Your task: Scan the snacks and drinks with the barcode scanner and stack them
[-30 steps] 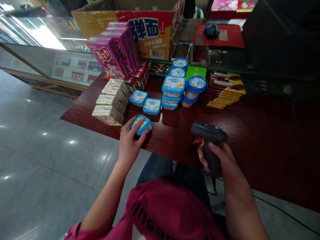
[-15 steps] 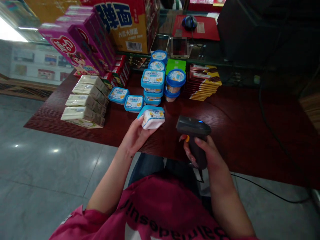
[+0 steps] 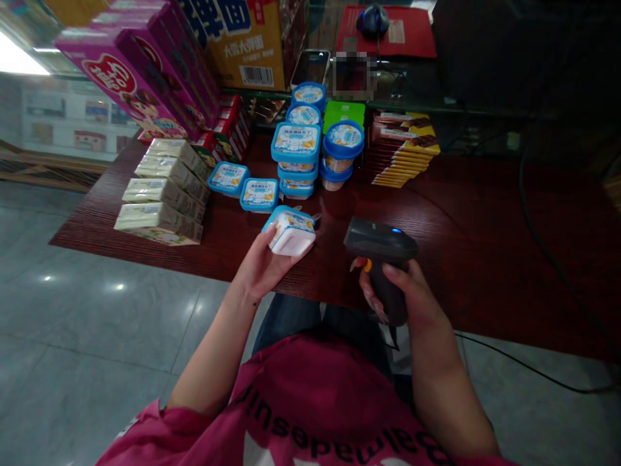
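A dark wooden counter (image 3: 485, 213) carries purple boxes (image 3: 145, 77) leaning against a cardboard carton (image 3: 242, 39). Four cream packs (image 3: 160, 194) lie in a row near its left edge. Two flat blue-lidded tubs (image 3: 228, 178) sit side by side, just beside a stack of square tubs (image 3: 295, 145) and round tubs (image 3: 343, 139). A green pack (image 3: 344, 111) lies behind these. To their right lies a fanned stack of yellow-and-brown bars (image 3: 405, 152). Farther back, a mouse (image 3: 372, 19) rests on a red pad (image 3: 412, 39).

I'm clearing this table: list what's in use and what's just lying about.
In use: left hand, holding tilted blue-lidded white plastic tub; right hand, gripping black handheld barcode scanner.
Lying about: stacked blue-lidded tubs, cream cartons, purple cardboard boxes, yellow-brown flat packs, on dark red wooden table.
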Demonstrator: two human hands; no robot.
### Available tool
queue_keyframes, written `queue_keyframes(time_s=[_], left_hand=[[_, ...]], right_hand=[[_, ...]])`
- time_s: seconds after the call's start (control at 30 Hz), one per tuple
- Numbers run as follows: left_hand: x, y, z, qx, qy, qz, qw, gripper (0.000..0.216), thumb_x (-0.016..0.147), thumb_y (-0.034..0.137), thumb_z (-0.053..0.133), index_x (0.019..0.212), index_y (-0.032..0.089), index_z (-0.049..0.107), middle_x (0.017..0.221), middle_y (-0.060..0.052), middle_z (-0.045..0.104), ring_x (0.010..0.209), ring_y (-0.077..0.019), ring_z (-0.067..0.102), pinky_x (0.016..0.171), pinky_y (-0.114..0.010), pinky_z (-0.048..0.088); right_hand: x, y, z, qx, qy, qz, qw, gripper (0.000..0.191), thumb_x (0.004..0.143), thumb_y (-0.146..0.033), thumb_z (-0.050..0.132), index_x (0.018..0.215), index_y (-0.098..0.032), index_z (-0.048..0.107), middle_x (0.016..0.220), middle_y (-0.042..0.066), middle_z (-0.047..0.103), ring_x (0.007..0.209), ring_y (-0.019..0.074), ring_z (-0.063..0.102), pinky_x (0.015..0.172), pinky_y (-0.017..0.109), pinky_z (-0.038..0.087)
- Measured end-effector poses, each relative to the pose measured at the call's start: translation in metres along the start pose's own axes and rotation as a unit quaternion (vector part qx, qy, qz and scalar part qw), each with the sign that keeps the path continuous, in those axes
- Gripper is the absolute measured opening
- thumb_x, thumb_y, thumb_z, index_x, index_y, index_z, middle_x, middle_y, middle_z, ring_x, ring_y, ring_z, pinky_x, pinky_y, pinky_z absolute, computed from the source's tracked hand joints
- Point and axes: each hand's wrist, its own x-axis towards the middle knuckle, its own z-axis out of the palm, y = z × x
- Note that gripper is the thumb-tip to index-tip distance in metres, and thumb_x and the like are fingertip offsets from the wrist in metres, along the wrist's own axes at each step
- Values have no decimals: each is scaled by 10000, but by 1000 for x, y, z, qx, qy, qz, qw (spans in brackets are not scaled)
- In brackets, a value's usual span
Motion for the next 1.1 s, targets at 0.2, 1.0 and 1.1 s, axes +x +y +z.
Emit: queue_keyframes(time_s=[0.2,1.0,1.1], left_hand=[[2,1,3,-41,42,-8,998,509,983,664,612,1257,248,714,1443,-87,724,1429,-312,629,1079,-428,622],[12,-26,10,-8,72,59,996,505,892,596,786,1258,261,693,1332,-72,775,1430,-301,630,1074,-373,629],[10,-23,12,-9,79,52,995,444,809,422,878,1174,218,729,1213,-78,808,1302,-287,715,1047,-339,639]], right_hand=[[-1,-1,3,12,-5,1,1000,415,881,-528,835,1080,-170,764,646,11,695,398,125,548,322,214,443],[5,4,0,-35,-49,-24,998,409,877,-543,850,1053,-185,766,636,5,714,393,121,566,362,227,490],[4,4,0,-32,-44,-25,998,398,884,-529,846,1062,-181,769,638,5,717,383,112,551,350,217,476]])
